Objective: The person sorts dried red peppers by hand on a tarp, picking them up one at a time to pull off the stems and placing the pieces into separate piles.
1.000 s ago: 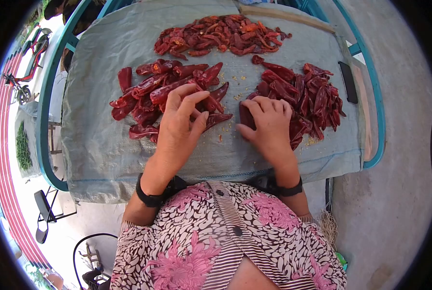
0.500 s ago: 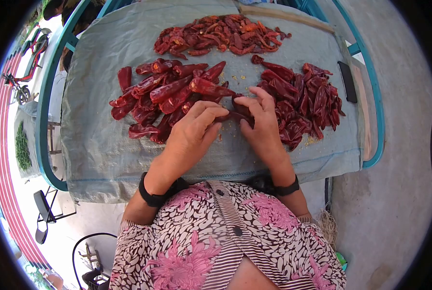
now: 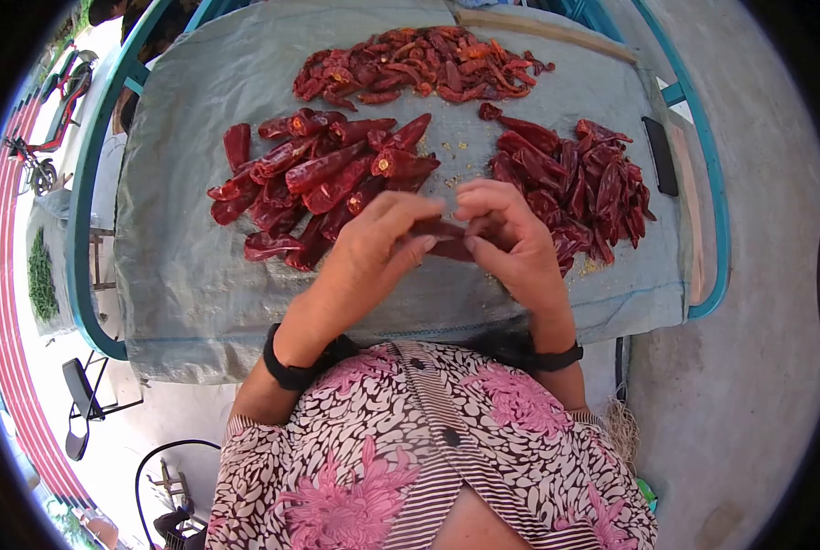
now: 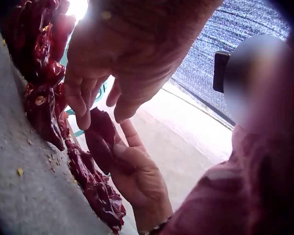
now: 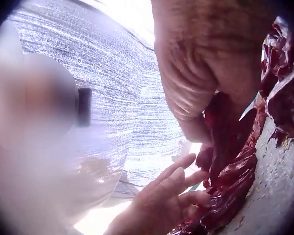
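Observation:
Both hands hold a flattened dark red chili pepper (image 3: 448, 243) between them, low over the sheet. My left hand (image 3: 369, 243) has its thumb and fingertips at the pepper's left end. The right hand (image 3: 517, 240) pinches the other end; in the left wrist view its thumb lies on the pepper's skin (image 4: 100, 139). Seen from the right wrist, the pepper (image 5: 220, 127) comes out from under the curled right fingers, with the left hand (image 5: 161, 200) below. A pile of plump red peppers (image 3: 323, 174) lies beyond the left hand, and flatter ones (image 3: 580, 183) are heaped beyond the right.
A third heap of smaller, wrinkled orange-red peppers (image 3: 419, 69) lies at the back. Yellow seeds are scattered between the piles on the grey-green woven sheet (image 3: 208, 312). A black phone (image 3: 659, 156) lies at the right edge, inside the teal metal frame (image 3: 717, 220).
The right hand has come up from beside the right pile, and the left hand has moved right from the left pile. They now meet at one pepper, raised slightly towards the body.

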Available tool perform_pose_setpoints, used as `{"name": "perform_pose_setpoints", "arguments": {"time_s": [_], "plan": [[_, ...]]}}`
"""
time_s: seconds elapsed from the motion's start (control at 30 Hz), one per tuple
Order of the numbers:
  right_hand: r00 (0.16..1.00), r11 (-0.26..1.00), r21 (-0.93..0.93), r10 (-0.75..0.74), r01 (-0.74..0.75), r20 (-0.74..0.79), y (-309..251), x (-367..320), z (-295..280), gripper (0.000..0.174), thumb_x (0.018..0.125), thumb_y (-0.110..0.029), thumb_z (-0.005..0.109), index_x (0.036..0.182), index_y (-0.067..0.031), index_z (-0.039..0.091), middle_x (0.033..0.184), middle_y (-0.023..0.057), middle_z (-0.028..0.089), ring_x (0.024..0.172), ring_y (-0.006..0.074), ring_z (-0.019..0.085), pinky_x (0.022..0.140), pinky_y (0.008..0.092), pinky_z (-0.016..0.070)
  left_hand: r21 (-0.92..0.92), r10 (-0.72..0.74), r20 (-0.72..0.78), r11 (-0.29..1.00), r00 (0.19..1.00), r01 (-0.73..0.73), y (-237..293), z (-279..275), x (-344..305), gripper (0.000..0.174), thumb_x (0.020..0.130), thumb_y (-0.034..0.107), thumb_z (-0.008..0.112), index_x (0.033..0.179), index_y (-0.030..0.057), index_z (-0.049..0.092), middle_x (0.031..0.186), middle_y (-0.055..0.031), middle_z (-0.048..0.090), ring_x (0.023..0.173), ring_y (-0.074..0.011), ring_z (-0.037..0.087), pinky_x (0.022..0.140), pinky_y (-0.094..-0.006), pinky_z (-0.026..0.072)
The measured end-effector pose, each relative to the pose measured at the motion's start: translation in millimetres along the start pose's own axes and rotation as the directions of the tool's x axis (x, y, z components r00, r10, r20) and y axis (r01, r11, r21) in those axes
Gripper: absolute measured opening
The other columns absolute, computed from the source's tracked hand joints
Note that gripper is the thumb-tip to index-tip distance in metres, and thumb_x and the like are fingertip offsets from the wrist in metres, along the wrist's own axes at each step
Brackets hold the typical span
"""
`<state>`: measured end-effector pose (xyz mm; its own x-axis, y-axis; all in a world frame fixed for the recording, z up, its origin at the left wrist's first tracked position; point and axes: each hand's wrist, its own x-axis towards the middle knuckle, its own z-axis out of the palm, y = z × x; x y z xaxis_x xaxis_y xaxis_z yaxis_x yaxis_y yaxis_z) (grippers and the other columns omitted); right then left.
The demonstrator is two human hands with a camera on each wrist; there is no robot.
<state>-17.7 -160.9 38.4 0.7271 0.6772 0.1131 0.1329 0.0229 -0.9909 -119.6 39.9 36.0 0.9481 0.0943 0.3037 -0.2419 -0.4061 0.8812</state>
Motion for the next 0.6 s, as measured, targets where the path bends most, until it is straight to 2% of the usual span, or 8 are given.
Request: {"name": "perform_pose_setpoints", "arguments": {"time_s": [0.07, 0.1, 0.17, 0.27, 0.37, 0.47, 0.53, 0.6], "plan": [[0.998, 0.997, 0.065, -0.042, 0.039, 0.043, 3.3, 1.4, 2.5, 0.041, 0.087, 0.012, 0.063, 0.124, -0.0051, 0.067, 0.135, 0.0080, 0.057, 0.110, 0.0153, 0.064, 0.091, 0.0280, 0.0536, 0.002, -0.070, 0.050, 0.998, 0.996, 0.070, -4.6, 0.3, -3.2, 0.025, 0.094, -0.005, 0.067, 0.118, 0.0016, 0.068, 0.109, -0.0092, 0.067, 0.084, -0.0161, 0.069, 0.071, -0.0295, 0.0551], [0.999, 0.999, -0.006, -0.046, 0.046, 0.004, 8.8, 2.1, 2.1, 0.039, 0.088, 0.011, 0.063, 0.123, -0.0051, 0.067, 0.134, 0.0078, 0.058, 0.111, 0.0151, 0.063, 0.092, 0.0284, 0.0533, 0.004, -0.105, 0.076, 0.994, 0.992, 0.105, -5.7, -0.1, -4.4, 0.022, 0.095, -0.005, 0.066, 0.116, 0.0011, 0.068, 0.105, -0.0088, 0.067, 0.084, -0.0160, 0.069, 0.071, -0.0292, 0.0549], [0.995, 0.987, -0.152, -0.061, 0.049, -0.075, 21.1, 3.0, -0.2, 0.037, 0.089, 0.010, 0.064, 0.122, -0.0052, 0.068, 0.133, 0.0074, 0.059, 0.113, 0.0147, 0.062, 0.095, 0.0292, 0.0527, 0.048, -0.119, -0.014, 0.992, 0.993, 0.120, -6.2, -1.1, -4.7, 0.017, 0.097, -0.004, 0.065, 0.113, 0.0005, 0.068, 0.100, -0.0081, 0.067, 0.084, -0.0155, 0.070, 0.072, -0.0285, 0.0548], [0.979, 0.991, -0.134, -0.014, -0.014, -0.203, 17.4, -2.0, 1.5, 0.037, 0.086, 0.008, 0.067, 0.120, -0.0068, 0.069, 0.126, 0.0077, 0.063, 0.116, 0.0196, 0.062, 0.098, 0.0332, 0.0515, 0.061, -0.148, -0.093, 0.986, 0.985, 0.154, -6.4, -2.2, -4.6, 0.014, 0.098, -0.004, 0.063, 0.111, 0.0003, 0.068, 0.098, -0.0069, 0.066, 0.084, -0.0143, 0.069, 0.074, -0.0275, 0.0547], [0.977, 0.848, -0.497, -0.213, 0.182, -0.006, 5.1, -8.9, -7.8, 0.038, 0.081, 0.001, 0.075, 0.117, -0.0094, 0.070, 0.120, 0.0075, 0.066, 0.115, 0.0264, 0.062, 0.098, 0.0389, 0.0506, 0.054, -0.165, -0.136, 0.983, 0.977, 0.174, -4.7, -2.9, -4.3, 0.014, 0.098, -0.005, 0.063, 0.110, 0.0003, 0.068, 0.098, -0.0059, 0.065, 0.084, -0.0131, 0.068, 0.075, -0.0265, 0.0548], [0.941, 0.722, -0.610, -0.183, 0.326, 0.286, 1.1, -10.1, -5.6, 0.040, 0.073, -0.005, 0.082, 0.111, -0.0120, 0.072, 0.112, 0.0057, 0.069, 0.110, 0.0304, 0.061, 0.098, 0.0432, 0.0478, 0.087, -0.127, -0.183, 0.986, 0.975, 0.145, 1.1, -3.4, -1.6, 0.013, 0.099, -0.004, 0.063, 0.110, 0.0001, 0.068, 0.098, -0.0056, 0.066, 0.081, -0.0118, 0.067, 0.075, -0.0258, 0.0547], [0.927, 0.648, -0.683, -0.105, 0.338, 0.359, 0.8, -12.1, 1.1, 0.038, 0.069, -0.008, 0.084, 0.105, -0.0131, 0.072, 0.110, 0.0035, 0.068, 0.107, 0.0282, 0.061, 0.099, 0.0437, 0.0458, 0.147, -0.081, -0.234, 0.982, 0.969, 0.118, 3.7, -3.7, -0.6, 0.012, 0.099, -0.003, 0.063, 0.109, -0.0001, 0.069, 0.098, -0.0052, 0.066, 0.079, -0.0109, 0.066, 0.073, -0.0251, 0.0542], [0.916, 0.627, -0.707, -0.025, 0.327, 0.401, 8.8, -15.0, 4.6, 0.038, 0.069, -0.008, 0.083, 0.105, -0.0136, 0.072, 0.109, 0.0038, 0.068, 0.106, 0.0279, 0.061, 0.099, 0.0434, 0.0450, 0.092, -0.144, -0.202, 0.982, 0.969, 0.166, 4.4, -4.2, -1.4, 0.012, 0.098, -0.002, 0.065, 0.109, 0.0003, 0.069, 0.097, -0.0051, 0.066, 0.076, -0.0095, 0.064, 0.070, -0.0242, 0.0523]]}}
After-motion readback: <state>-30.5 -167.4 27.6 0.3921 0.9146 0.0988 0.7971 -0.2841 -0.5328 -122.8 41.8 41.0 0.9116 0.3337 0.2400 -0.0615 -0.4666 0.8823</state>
